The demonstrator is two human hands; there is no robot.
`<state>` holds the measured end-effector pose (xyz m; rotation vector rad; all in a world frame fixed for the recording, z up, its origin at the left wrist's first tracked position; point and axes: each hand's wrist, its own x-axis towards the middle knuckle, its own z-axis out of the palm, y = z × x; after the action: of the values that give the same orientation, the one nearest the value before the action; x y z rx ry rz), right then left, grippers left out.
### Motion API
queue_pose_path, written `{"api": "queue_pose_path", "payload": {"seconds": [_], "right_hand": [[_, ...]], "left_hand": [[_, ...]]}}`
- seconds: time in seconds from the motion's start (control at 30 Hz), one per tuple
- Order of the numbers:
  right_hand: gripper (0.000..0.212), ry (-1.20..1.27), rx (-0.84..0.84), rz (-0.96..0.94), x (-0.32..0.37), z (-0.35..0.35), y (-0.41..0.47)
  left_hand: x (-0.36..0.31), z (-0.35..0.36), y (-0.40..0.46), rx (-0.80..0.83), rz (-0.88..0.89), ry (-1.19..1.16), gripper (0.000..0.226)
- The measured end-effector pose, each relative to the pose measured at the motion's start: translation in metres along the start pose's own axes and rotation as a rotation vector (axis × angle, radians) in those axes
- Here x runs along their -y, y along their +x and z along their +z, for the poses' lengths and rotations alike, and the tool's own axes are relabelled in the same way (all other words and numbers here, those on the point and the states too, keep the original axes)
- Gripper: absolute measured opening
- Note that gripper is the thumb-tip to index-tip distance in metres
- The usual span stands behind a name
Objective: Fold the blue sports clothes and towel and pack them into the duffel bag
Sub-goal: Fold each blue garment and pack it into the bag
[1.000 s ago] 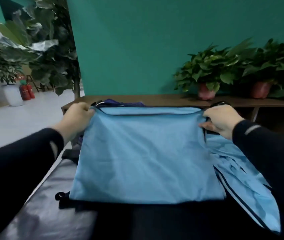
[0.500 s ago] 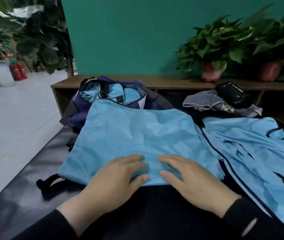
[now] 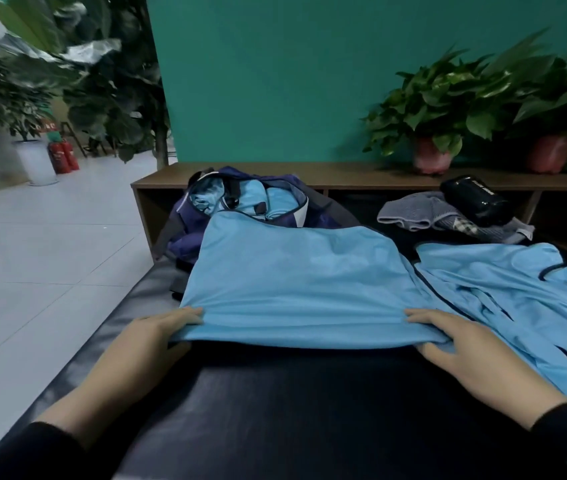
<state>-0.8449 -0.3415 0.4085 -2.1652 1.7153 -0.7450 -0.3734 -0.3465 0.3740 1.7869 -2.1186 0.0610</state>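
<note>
Your work surface is a dark padded bench (image 3: 275, 410) with a glossy top. On it lie the light blue garment (image 3: 295, 282), a second blue garment (image 3: 503, 292) spread just to its right, the navy duffel bag (image 3: 205, 223) at the far end (open, blue fabric inside), and a grey towel (image 3: 410, 213) with a black bottle (image 3: 474, 199) resting against it.

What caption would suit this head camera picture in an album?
Both hands, left and right, grip the near edge of a blue garment before an open duffel bag.
</note>
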Motion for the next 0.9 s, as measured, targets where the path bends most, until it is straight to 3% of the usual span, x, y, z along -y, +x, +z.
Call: {"api": "queue_pose_path", "payload": {"seconds": [0.13, 0.3, 0.43, 0.7, 0.9], "right_hand": [[0.027, -0.033, -0.090, 0.057, 0.014, -0.003, 0.003], [0.028, 0.068, -0.279, 0.023, 0.059, -0.067, 0.012], [0.025, 0.105, -0.345, -0.021, 0.104, -0.130, 0.005], [0.013, 0.318, -0.488, -0.020, 0.165, -0.197, -0.039], [0.011, 0.597, -0.416, 0.036, 0.180, -0.219, -0.064]], "left_hand": [[-0.036, -0.031, -0.004, -0.126, -0.069, -0.267, 0.025], [-0.060, -0.100, 0.006, -0.268, -0.129, -0.528, 0.035], [-0.076, -0.170, 0.016, -0.366, -0.174, -0.692, 0.020], [-0.102, -0.255, -0.009, -0.333, -0.242, -1.019, 0.011], [-0.120, -0.287, -0.033, -0.167, -0.282, -1.237, 0.011]]}}
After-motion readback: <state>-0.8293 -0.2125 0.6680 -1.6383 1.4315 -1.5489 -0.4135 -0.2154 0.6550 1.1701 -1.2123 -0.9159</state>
